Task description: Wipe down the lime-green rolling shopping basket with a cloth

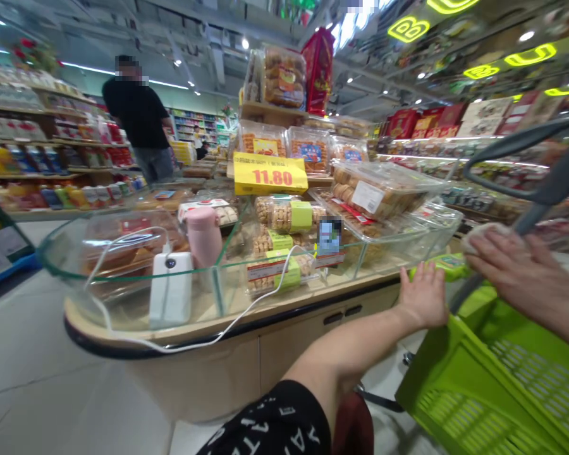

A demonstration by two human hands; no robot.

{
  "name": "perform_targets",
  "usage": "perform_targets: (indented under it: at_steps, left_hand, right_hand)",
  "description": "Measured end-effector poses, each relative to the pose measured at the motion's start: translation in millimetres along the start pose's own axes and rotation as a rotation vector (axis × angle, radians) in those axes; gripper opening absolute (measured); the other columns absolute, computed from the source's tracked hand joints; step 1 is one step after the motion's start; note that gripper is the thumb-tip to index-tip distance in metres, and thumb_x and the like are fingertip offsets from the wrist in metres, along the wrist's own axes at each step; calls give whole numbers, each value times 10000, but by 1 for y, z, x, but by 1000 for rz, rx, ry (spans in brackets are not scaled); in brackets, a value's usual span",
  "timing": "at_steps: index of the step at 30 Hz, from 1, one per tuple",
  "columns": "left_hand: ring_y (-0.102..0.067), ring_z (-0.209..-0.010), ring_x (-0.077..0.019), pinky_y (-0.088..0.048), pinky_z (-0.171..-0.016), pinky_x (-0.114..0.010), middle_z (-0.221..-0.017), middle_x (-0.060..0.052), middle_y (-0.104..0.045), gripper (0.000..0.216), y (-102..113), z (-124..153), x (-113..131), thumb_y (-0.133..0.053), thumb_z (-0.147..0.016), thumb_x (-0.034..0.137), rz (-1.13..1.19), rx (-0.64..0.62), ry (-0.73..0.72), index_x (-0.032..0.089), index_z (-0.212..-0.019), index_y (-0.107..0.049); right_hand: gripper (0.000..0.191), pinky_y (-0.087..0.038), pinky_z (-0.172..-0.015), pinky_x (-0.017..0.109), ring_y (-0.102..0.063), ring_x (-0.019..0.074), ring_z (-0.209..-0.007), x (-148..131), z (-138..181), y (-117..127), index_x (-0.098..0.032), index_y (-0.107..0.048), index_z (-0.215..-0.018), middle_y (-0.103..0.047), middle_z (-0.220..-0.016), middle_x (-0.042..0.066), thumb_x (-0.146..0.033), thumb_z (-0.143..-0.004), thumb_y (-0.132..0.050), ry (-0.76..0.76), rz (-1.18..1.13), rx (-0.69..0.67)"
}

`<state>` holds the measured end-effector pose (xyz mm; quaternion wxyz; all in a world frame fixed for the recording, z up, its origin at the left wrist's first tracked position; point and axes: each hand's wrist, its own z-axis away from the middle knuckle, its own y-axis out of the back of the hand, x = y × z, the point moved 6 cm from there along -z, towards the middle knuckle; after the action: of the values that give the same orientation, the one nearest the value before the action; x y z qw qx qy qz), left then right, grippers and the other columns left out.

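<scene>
My left hand reaches out, its fingers extended and slightly apart, against the front corner of a green shopping basket. Next to its fingertips is a green plastic part of the cart. My right hand presses a folded whitish cloth or tissue by the grey cart frame. The undersides of its fingers are hidden. Above it rises the cart's grey looped handle.
Left of the cart, a glass-edged display counter carries packaged pastries, a yellow price sign, a pink flask and a white device with a cable draped over the edge. A person stands beyond.
</scene>
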<state>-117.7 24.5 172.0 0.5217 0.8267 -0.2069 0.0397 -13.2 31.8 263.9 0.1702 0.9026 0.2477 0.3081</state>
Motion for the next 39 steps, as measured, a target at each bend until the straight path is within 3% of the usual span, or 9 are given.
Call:
perform_targets:
  at_steps: [1, 4, 9, 17, 20, 27, 35, 39]
  left_hand:
    - [42, -1335, -228, -58, -1066, -513, -1468, -107, -51, 724, -2, 0, -1, -392, -770, 366, -18, -14, 11, 80, -1368, -100]
    - [37, -1335, -236, -75, -1066, -514, -1469, -103, -51, 734, -9, -1, -3, -410, -758, 357, -62, -46, 23, 81, -1369, -113]
    - [10, -1338, -232, -90, -1069, -508, -1467, -100, -82, 729, -15, -6, -3, -432, -744, 337, -92, -14, 10, 98, -1370, -145]
    - [0, -1338, -242, -90, -1060, -530, -1466, -111, -69, 767, -16, -16, 6, -461, -726, 361, -81, 14, -21, 93, -1367, -136]
    - [-1, -1337, -243, -87, -1057, -537, -1464, -118, -77, 760, -21, -15, 7, -463, -722, 340, -78, 25, -27, 83, -1364, -147]
    - [-37, -1337, -240, -104, -1060, -522, -1456, -115, -128, 728, -32, -12, -4, -463, -737, 337, -86, -16, 10, 87, -1360, -181]
    - [-11, -1339, -237, -72, -1061, -520, -1461, -122, -88, 754, -23, -22, -9, -490, -714, 273, -82, 26, 45, 87, -1366, -161]
    - [-5, -1340, -232, -57, -1065, -515, -1461, -118, -92, 762, -27, -21, -13, -496, -709, 274, -61, 22, 55, 87, -1366, -157]
  right_hand:
    - [462, -237, -1014, 389, -340, 177, -1250, -12, 7, -9, -207, -672, -953, -507, -1255, 88, -157, -858, -223, 114, -24, -99]
    - [366, -205, -1044, 460, -338, 220, -1249, -41, 38, -32, -157, -658, -928, -564, -1177, 113, -98, -812, -316, 338, -13, -202]
    - [306, -231, -1036, 480, -370, 234, -1219, -54, 60, -46, -121, -627, -953, -584, -1125, 101, -69, -758, -397, 427, 33, -244]
    - [237, -129, -1041, 520, -277, 243, -1278, -8, -6, -8, -161, -602, -995, -503, -1256, 84, -137, -834, -430, 257, 152, -168]
    - [229, -133, -1039, 523, -272, 244, -1279, -12, -1, -11, -146, -595, -1005, -495, -1263, 93, -141, -834, -442, 252, 169, -178]
    - [249, -125, -1065, 487, -341, 241, -1241, -45, 48, -34, -138, -620, -981, -550, -1194, 99, -103, -812, -441, 386, 52, -289]
    - [267, -65, -1066, 483, -228, 201, -1304, 2, -10, -7, -211, -570, -1067, -474, -1293, 37, -196, -883, -377, 185, 117, -138]
    - [264, -65, -1068, 480, -252, 216, -1295, -10, 4, -15, -195, -579, -1052, -483, -1283, 56, -194, -883, -377, 229, 178, -191]
